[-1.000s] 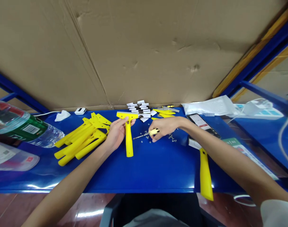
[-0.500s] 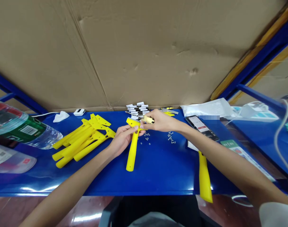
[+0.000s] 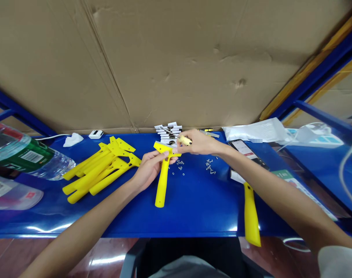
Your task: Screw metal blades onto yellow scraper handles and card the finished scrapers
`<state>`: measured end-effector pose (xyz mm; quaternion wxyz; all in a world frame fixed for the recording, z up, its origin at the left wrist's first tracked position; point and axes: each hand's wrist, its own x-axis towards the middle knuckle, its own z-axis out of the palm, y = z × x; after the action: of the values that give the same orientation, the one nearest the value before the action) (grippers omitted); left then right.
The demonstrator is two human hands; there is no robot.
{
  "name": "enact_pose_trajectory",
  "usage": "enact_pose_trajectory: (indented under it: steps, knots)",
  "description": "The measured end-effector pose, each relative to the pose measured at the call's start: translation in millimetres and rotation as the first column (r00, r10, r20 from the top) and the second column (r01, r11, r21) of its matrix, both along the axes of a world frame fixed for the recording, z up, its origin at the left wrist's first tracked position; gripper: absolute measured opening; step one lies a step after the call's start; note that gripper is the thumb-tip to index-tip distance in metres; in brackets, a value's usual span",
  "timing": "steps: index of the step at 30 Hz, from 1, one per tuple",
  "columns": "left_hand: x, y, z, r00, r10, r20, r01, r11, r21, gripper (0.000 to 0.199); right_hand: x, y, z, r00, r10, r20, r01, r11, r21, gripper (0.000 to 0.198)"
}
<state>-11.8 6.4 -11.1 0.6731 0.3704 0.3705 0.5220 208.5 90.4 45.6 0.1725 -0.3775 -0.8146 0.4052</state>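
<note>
As a person works bare-handed at a blue table (image 3: 199,210), the left hand (image 3: 147,172) pinches a yellow T-shaped tool (image 3: 162,187) between thumb and fingers where its head meets its handle. The tool is held over the middle of the table, handle toward the near edge. The right hand (image 3: 197,142) curls around a screwdriver (image 3: 185,140), its shaft angled to the far left, while the fingertips reach the right end of the tool's head; whether they pinch a small part there, I cannot tell from where I stand. Small nuts (image 3: 180,168) lie scattered just right of the tool, with a group of screws (image 3: 210,166) farther right. To the left rests a pile of yellow handles (image 3: 96,170), beside a bottle (image 3: 34,154) with a green label. A stack of white-and-black pieces (image 3: 168,135) stands at the far side, close to a cardboard wall (image 3: 176,58). At right, a phone (image 3: 243,149) lies near a pale plastic packet (image 3: 255,131), and another yellow handle (image 3: 251,220) juts over the near edge.
</note>
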Motion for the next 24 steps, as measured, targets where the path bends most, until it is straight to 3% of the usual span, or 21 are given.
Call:
enact_pose_trajectory:
  steps: [5,10,17,24]
  knots:
    - [-9.1,9.2,6.4,0.987,0.156,0.037,-0.157,0.987,0.039,0.015,14.4,0.5,9.5,0.95,0.257,0.174,-0.267,0.963,0.037,0.039]
    - [-16.9,15.0,15.0,0.958,0.278,0.076,-0.285,0.952,0.112,0.018,8.5,-0.7,-4.6,0.84,0.425,0.336,-0.426,0.902,-0.076,0.034]
    - [-19.4,15.4,19.4,0.952,0.289,0.098,-0.302,0.942,0.148,0.02,-2.8,3.0,-31.1,0.813,0.497,0.302,-0.491,0.865,-0.102,0.02]
    - [-19.2,16.0,12.8,0.965,0.252,0.071,-0.259,0.958,0.121,0.015,-1.9,1.9,-27.8,0.785,0.519,0.338,-0.483,0.855,-0.19,0.02]
